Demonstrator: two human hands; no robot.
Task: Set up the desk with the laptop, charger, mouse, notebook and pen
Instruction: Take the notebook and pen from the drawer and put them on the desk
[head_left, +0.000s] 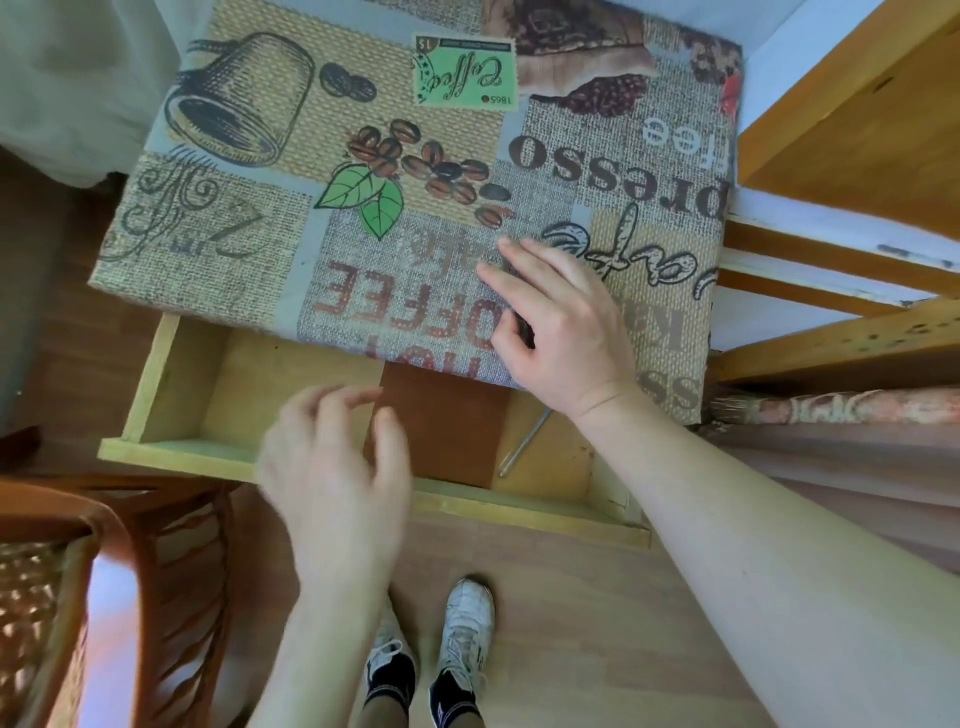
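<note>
The desk (249, 223) wears a coffee-print cloth, and its wooden drawer (176, 452) stands pulled out below the front edge. A brown notebook (447, 415) lies flat inside the drawer, partly hidden by my left hand (332, 478), which hovers over it, blurred, with fingers loosely spread and nothing in them. My right hand (561, 332) rests on the cloth near the front edge, and a slim dark pen (522, 325) shows between its thumb and fingers. No laptop, charger or mouse is in view.
A thin silver rod (522, 441) lies in the drawer right of the notebook. A brown wooden chair (156, 545) stands at lower left. Wooden shelving (857, 130) and a rolled cloth (841, 408) are to the right. My shoes (462, 639) are on the floor below.
</note>
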